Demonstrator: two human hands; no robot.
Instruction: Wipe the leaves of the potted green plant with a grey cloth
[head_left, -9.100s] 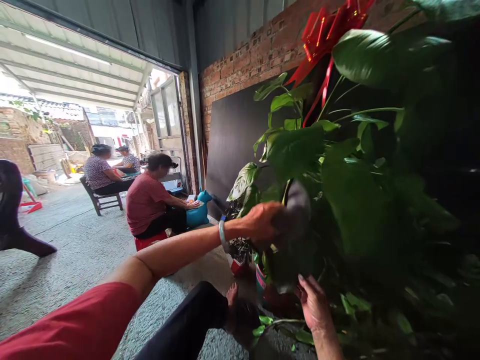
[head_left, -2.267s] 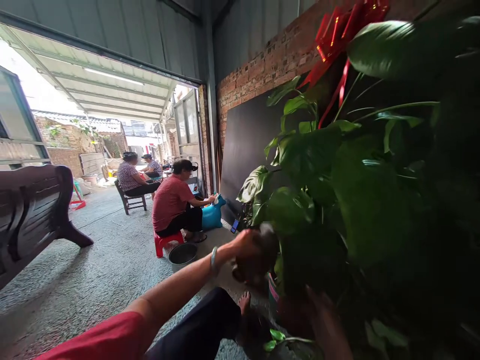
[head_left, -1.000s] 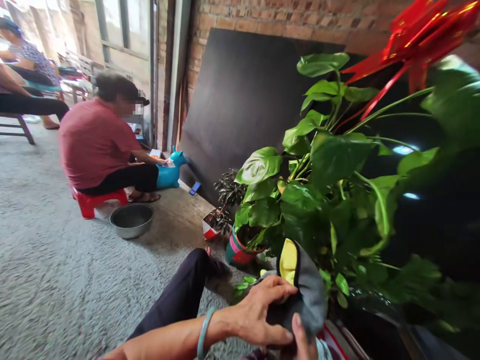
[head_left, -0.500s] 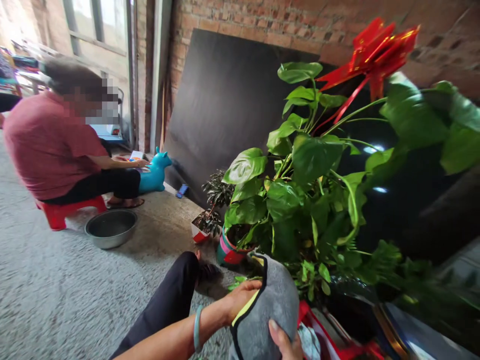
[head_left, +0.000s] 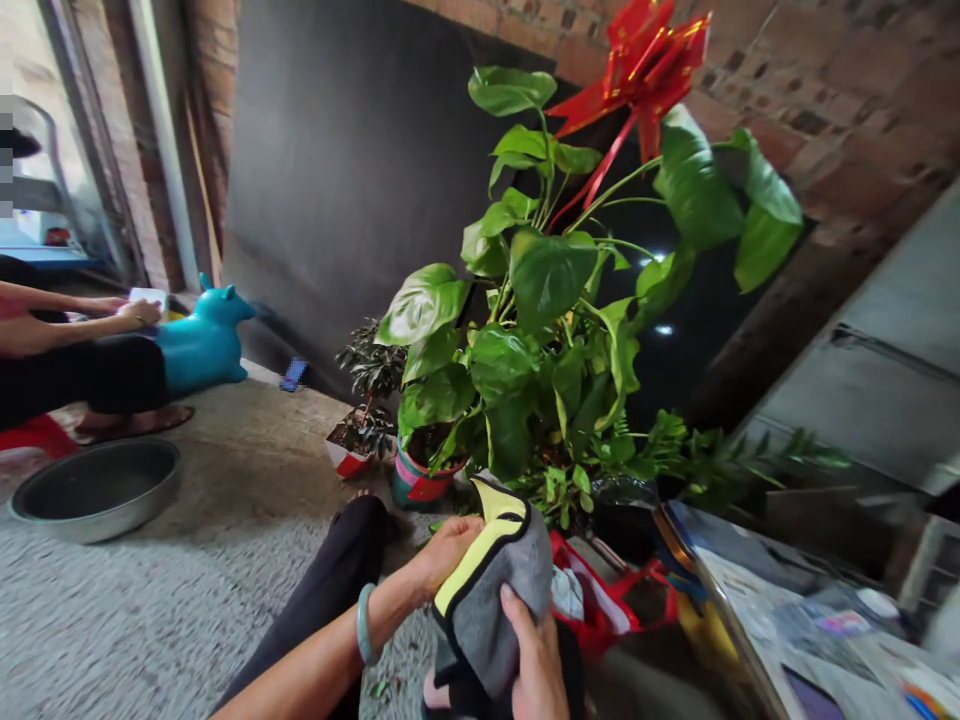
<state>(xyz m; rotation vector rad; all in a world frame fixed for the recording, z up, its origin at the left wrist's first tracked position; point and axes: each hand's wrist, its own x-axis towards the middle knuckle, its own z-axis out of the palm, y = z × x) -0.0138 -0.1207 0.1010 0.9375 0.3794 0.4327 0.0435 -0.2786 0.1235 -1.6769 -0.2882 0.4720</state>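
Grey-and-yellow cloth (head_left: 491,600), no readable label, gripped by both hands.

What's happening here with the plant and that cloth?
A person sitting on the floor holds a grey cloth with a yellow side in both hands: the left hand grips its edge, the right hand supports it from below. A big leafy potted plant topped with a red bow stands just in front. To the left sits a metal basin, and another person's hands rest by a blue toy animal.
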